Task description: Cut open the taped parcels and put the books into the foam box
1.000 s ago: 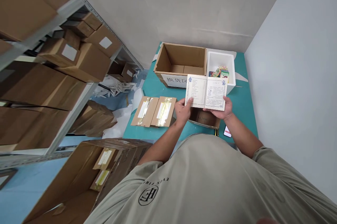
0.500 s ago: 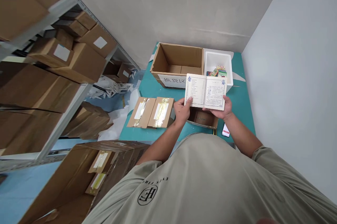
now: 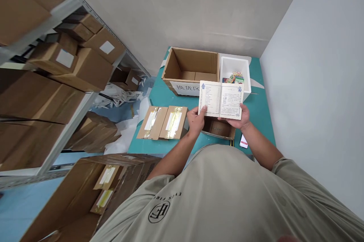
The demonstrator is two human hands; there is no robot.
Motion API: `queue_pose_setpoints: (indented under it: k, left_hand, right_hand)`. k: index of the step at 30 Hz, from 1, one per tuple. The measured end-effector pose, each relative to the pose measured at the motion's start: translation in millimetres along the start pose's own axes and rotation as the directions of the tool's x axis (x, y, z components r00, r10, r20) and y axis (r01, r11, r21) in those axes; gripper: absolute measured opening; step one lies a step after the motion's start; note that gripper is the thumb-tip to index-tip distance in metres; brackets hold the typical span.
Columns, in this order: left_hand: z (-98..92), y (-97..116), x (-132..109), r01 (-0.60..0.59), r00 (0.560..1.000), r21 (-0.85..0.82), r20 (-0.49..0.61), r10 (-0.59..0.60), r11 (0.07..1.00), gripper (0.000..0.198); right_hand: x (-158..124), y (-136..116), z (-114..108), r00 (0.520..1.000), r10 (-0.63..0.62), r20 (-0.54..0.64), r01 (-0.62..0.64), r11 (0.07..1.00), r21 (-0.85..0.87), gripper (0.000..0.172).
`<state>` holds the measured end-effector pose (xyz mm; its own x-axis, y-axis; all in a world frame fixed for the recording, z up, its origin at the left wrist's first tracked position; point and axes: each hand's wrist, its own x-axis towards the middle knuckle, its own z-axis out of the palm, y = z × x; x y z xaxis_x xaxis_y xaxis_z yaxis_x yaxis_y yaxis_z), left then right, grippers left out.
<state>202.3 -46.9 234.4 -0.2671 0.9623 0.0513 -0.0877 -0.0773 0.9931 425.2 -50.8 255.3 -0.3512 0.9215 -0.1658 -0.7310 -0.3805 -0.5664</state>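
A small booklet (image 3: 221,99) lies spread flat between my two hands, its two cream pages printed with text and small blue pictures. My left hand (image 3: 196,120) grips its lower left corner with the thumb on the page. My right hand (image 3: 240,118) holds the lower right corner the same way. I hold it above a small brown cardboard box (image 3: 218,128) that stands on the teal table (image 3: 260,109) in front of me.
An empty cardboard box (image 3: 192,67) and a white foam box (image 3: 236,71) with colourful packets stand at the table's back. A flattened taped carton (image 3: 163,122) lies left. A card (image 3: 243,141) lies right. Metal shelves with cartons (image 3: 57,63) fill the left; a large carton (image 3: 93,192) sits below.
The view has drifted slightly. The booklet and both hands stay almost where they were, with the same pages showing.
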Motion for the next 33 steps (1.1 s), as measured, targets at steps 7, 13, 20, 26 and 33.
queue_pose_setpoints:
  k: [7,13,20,26,33]
  left_hand:
    - [-5.6,-13,7,-0.285,0.95,0.211,-0.069,0.305,0.935,0.065]
    - [-3.7,-10,-18,-0.525,0.851,0.273,0.171,0.497,0.806,0.049]
    - [18.3,-3,-29,-0.865,0.365,0.14,0.834,0.413,0.482,0.053]
    - [12.1,-24,-24,-0.607,0.774,0.321,0.444,0.45,0.727,0.071]
    - [6.8,-72,-7,0.205,0.905,0.065,0.368,-0.214,0.977,0.071]
  right_hand:
    - [3,3,-16,0.999,0.017,0.049,-0.019,0.999,0.036,0.062]
    - [3,11,-16,1.0,0.019,0.022,-0.019,1.0,-0.008,0.068]
    - [-4,21,-1,0.987,0.15,0.05,-0.147,0.987,-0.06,0.095]
    - [-2,21,-30,0.989,0.109,-0.104,-0.127,0.974,-0.186,0.07]
    - [-5,59,-69,0.937,0.114,-0.329,-0.239,0.898,-0.37,0.055]
